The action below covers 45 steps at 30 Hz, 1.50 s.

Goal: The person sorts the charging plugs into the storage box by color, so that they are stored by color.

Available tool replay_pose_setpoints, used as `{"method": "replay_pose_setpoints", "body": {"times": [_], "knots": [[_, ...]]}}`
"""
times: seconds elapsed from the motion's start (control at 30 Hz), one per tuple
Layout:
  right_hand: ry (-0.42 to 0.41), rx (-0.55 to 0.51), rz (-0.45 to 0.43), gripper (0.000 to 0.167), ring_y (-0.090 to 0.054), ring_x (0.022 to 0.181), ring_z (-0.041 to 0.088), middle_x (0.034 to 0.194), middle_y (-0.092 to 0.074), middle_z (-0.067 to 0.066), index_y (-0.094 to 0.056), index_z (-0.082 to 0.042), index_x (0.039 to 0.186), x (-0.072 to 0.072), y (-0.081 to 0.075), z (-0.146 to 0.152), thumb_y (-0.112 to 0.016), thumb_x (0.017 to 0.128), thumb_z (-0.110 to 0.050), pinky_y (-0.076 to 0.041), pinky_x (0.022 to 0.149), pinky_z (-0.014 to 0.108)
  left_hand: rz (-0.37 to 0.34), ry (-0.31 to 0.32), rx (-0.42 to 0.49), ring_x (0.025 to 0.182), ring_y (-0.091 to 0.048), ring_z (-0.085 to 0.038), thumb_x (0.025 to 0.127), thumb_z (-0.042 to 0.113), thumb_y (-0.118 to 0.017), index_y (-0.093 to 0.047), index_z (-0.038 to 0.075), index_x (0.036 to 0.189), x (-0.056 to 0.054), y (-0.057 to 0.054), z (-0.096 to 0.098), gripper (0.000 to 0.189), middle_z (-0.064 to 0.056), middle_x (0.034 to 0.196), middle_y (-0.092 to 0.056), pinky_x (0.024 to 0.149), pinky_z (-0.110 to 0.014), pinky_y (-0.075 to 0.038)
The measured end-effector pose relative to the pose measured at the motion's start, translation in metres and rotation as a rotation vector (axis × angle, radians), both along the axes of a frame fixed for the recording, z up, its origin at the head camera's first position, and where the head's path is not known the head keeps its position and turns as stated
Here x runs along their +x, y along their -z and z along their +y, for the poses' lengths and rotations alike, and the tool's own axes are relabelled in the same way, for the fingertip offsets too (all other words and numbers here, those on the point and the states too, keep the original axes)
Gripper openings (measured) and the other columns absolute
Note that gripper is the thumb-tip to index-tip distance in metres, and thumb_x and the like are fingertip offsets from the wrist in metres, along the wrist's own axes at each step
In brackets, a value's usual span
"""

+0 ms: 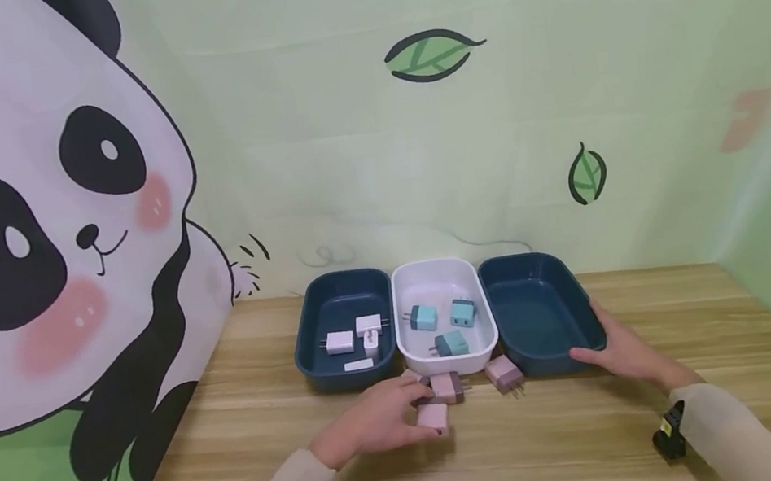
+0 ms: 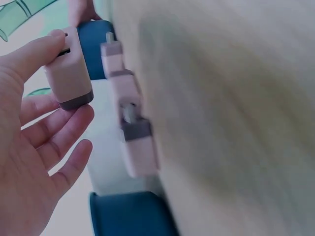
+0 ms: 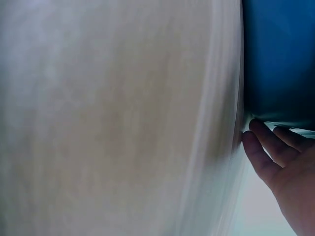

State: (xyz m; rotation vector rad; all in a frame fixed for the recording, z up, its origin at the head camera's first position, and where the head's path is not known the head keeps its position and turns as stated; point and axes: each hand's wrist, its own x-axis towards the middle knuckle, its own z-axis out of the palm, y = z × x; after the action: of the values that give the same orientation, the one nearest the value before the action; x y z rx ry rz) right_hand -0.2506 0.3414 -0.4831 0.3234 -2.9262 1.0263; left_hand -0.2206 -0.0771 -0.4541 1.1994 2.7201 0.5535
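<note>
My left hand (image 1: pixel 381 418) pinches a pink plug charger (image 2: pixel 69 73) between thumb and fingers, just above the table; its port side shows in the left wrist view. More pink plug chargers lie in front of the white bin (image 1: pixel 450 364), one beside my fingers (image 1: pixel 447 388) and one farther right (image 1: pixel 504 373). My right hand (image 1: pixel 627 354) rests against the near right corner of the right dark blue bin (image 1: pixel 546 362), thumb at the front and extended fingers along the side. In the right wrist view, fingertips touch that bin's blue wall (image 3: pixel 280 59).
The left dark blue bin (image 1: pixel 307 366) contains several white plug chargers (image 1: pixel 339 343). Inside the white bin lie teal plug chargers (image 1: pixel 451 343). All three bins stand side by side on the wooden table (image 1: pixel 533 450), near the back wall (image 1: pixel 344 156) with its panda print.
</note>
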Motion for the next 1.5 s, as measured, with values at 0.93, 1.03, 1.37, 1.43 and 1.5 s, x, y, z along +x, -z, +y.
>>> {"method": "replay_pose_setpoints", "body": {"times": [0.93, 1.03, 1.37, 1.43, 1.5], "knots": [[0.022, -0.006, -0.062, 0.108, -0.021, 0.130, 0.055, 0.147, -0.012, 0.037, 0.004, 0.005, 0.148, 0.005, -0.006, 0.000, -0.068, 0.084, -0.044, -0.022, 0.100, 0.067, 0.109, 0.025, 0.035, 0.082, -0.050, -0.007, 0.086, 0.050, -0.063, -0.059, 0.016, 0.120, -0.040, -0.051, 0.063, 0.049, 0.008, 0.101, -0.057, 0.070, -0.020, -0.044], [0.014, 0.003, -0.046, 0.108, -0.022, 0.130, 0.055, 0.147, -0.012, 0.037, 0.003, 0.006, 0.148, 0.003, -0.003, 0.001, -0.068, 0.084, -0.045, -0.022, 0.100, 0.066, 0.143, 0.042, 0.014, 0.080, -0.050, -0.006, 0.088, 0.050, -0.061, -0.058, 0.015, 0.119, -0.048, -0.054, 0.070, 0.047, 0.007, 0.098, -0.054, 0.069, -0.019, -0.043], [0.027, 0.019, -0.062, 0.107, -0.023, 0.129, 0.055, 0.147, -0.013, 0.038, 0.003, 0.007, 0.148, 0.001, -0.002, -0.001, -0.066, 0.085, -0.047, -0.024, 0.100, 0.065, 0.102, 0.001, 0.002, 0.087, -0.051, -0.009, 0.093, 0.043, -0.056, -0.048, 0.010, 0.131, -0.063, -0.063, 0.094, 0.051, -0.001, 0.113, -0.053, 0.076, -0.020, -0.045], [0.028, 0.014, -0.064, 0.107, -0.025, 0.129, 0.055, 0.146, -0.014, 0.039, 0.003, 0.006, 0.148, 0.002, -0.002, -0.001, -0.067, 0.085, -0.046, -0.026, 0.099, 0.065, 0.084, -0.004, 0.015, 0.089, -0.051, -0.009, 0.094, 0.042, -0.056, -0.047, 0.009, 0.133, -0.066, -0.060, 0.098, 0.052, -0.002, 0.116, -0.052, 0.078, -0.020, -0.045], [0.027, 0.012, -0.062, 0.107, -0.026, 0.128, 0.055, 0.146, -0.016, 0.038, 0.003, 0.004, 0.148, 0.003, -0.002, 0.000, -0.066, 0.085, -0.047, -0.026, 0.099, 0.065, 0.063, -0.010, 0.035, 0.089, -0.051, -0.009, 0.094, 0.042, -0.056, -0.047, 0.008, 0.133, -0.069, -0.057, 0.103, 0.052, -0.003, 0.117, -0.051, 0.078, -0.020, -0.045]]}}
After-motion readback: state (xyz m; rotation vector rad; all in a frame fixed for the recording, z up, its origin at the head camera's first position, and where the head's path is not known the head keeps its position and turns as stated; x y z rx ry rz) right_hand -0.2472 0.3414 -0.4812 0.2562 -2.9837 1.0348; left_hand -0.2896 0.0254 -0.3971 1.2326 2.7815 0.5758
